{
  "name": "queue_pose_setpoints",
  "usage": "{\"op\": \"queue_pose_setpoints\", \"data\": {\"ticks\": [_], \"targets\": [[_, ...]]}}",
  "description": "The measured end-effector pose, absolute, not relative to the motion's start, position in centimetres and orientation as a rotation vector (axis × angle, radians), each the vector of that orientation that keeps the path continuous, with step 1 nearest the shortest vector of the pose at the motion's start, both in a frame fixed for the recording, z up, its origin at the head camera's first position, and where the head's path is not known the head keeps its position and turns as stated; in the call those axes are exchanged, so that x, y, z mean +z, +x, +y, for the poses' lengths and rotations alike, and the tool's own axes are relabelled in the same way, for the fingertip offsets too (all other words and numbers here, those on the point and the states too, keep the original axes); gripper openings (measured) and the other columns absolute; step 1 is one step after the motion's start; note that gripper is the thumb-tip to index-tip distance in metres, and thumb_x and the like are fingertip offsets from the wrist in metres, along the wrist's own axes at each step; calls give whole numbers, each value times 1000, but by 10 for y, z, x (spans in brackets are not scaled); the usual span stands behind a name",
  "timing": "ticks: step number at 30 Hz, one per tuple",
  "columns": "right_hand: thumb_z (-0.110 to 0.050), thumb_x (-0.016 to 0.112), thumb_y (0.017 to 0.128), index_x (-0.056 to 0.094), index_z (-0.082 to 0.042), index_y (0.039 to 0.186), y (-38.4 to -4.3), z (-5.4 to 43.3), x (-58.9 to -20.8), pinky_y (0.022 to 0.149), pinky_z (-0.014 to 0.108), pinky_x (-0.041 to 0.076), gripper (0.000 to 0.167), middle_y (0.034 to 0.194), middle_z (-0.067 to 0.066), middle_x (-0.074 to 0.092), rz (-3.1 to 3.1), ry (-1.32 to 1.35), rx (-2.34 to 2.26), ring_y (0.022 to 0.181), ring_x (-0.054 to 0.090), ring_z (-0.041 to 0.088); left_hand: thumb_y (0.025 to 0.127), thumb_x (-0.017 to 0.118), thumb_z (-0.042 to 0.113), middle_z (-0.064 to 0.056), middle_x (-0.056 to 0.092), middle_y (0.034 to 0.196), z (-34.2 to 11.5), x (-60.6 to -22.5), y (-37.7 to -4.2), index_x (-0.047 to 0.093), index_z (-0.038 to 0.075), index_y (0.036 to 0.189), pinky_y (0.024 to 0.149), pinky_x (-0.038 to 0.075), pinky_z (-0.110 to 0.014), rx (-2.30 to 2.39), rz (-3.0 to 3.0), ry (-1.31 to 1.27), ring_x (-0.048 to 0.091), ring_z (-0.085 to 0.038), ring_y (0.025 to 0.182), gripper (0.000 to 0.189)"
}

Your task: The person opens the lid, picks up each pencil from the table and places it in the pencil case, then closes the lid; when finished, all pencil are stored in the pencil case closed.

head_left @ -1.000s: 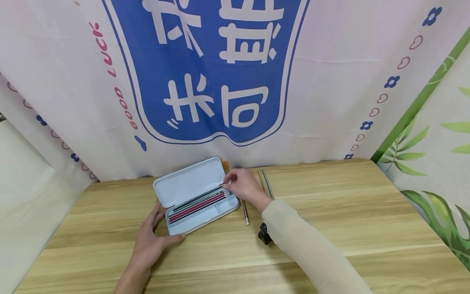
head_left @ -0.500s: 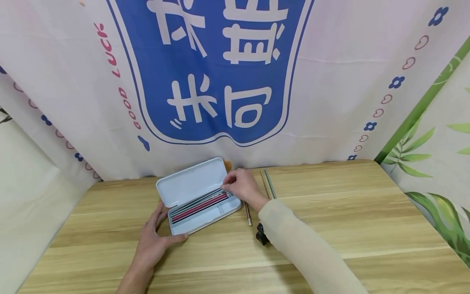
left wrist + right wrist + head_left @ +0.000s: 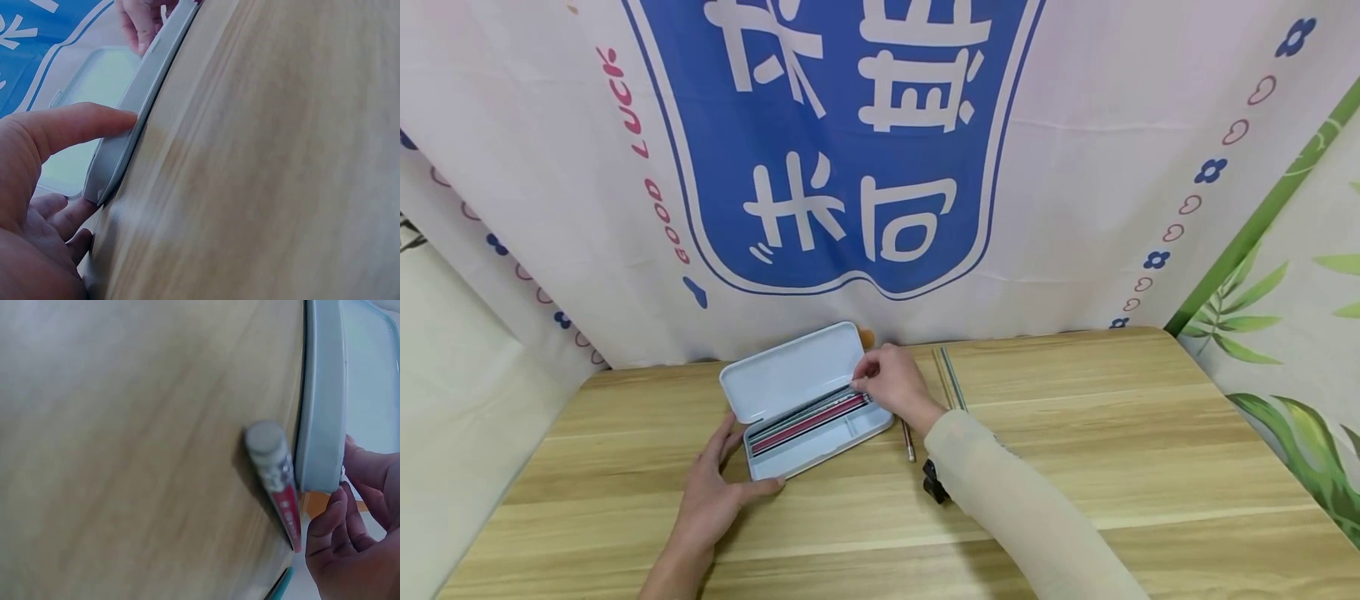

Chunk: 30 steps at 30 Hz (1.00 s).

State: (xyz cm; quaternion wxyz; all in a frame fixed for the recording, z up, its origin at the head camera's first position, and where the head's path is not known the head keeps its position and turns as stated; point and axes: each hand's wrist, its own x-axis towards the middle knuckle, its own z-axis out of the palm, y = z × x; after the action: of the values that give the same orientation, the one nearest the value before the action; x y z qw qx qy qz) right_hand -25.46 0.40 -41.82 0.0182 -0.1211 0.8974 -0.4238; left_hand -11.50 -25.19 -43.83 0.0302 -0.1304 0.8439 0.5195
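A light blue pencil case (image 3: 867,432) lies with its lid (image 3: 793,367) raised at the back. Several pencils (image 3: 808,427), red, dark and teal, lie lengthwise in its rear compartment. My left hand (image 3: 709,498) holds the case's left end, thumb (image 3: 103,119) on the front wall and fingers round the side. At the right end, my right hand (image 3: 895,385) pinches the end of a pencil (image 3: 343,473) between thumb and fingers, low over the others. Most of that pencil is hidden by the hand and the case wall.
A red pencil (image 3: 284,503) with a white eraser lies right of the case, partly under the right forearm in the head view. Farther right lie a yellowish pencil (image 3: 942,377) and a teal one (image 3: 953,377). An orange object (image 3: 867,337) shows behind the lid.
My right hand has lowered the pinched pencil from near the hinge into the case, beside the others. The left hand keeps its hold. The head view has shifted slightly.
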Motion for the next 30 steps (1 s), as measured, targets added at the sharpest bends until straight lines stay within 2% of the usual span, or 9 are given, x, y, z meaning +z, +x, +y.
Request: {"op": "queue_pose_setpoints", "data": {"ticks": [6, 14, 21, 25, 30], "targets": [[-14, 88, 90, 77, -12, 88, -256, 4, -420, 78, 27, 53, 11, 100, 4, 66, 2811, -385, -1293, 90, 59, 15, 75, 98, 17, -9, 39, 175, -251, -438, -115, 6, 25, 176, 135, 1, -68, 1604, 2602, -401, 3, -40, 169, 137], [-9, 87, 89, 79, -12, 84, -256, 4, -419, 74, 24, 52, 10, 91, 3, 71, 2854, -456, -1250, 85, 60, 13, 75, 98, 18, -9, 38, 175, -250, -437, -114, 6, 26, 176, 134, -1, -69, 1591, 2606, -402, 0, -42, 168, 137], [-10, 86, 91, 80, -12, 86, -256, 7, -418, 74, 24, 52, 8, 90, 2, 72, 2814, -444, -1298, 83, 60, 12, 75, 98, 19, -9, 38, 175, -251, -438, -114, 5, 26, 176, 134, 0, -69, 1594, 2596, -406, 0, -42, 168, 138], [-11, 84, 93, 81, -12, 88, -256, 13, -406, 73, 25, 52, 6, 88, 2, 74, 2755, -425, -1392, 82, 62, 13, 75, 99, 20, -8, 38, 175, -252, -438, -115, 5, 26, 176, 134, 0, -69, 1581, 2605, -409, 0, -42, 168, 138], [-16, 83, 95, 82, -11, 95, -251, 28, -374, 69, 23, 52, 5, 88, 3, 76, 2721, -391, -1517, 79, 66, 16, 74, 99, 20, -10, 39, 175, -252, -438, -114, 6, 24, 176, 134, 1, -69, 1568, 2625, -392, 3, -43, 168, 138]]}}
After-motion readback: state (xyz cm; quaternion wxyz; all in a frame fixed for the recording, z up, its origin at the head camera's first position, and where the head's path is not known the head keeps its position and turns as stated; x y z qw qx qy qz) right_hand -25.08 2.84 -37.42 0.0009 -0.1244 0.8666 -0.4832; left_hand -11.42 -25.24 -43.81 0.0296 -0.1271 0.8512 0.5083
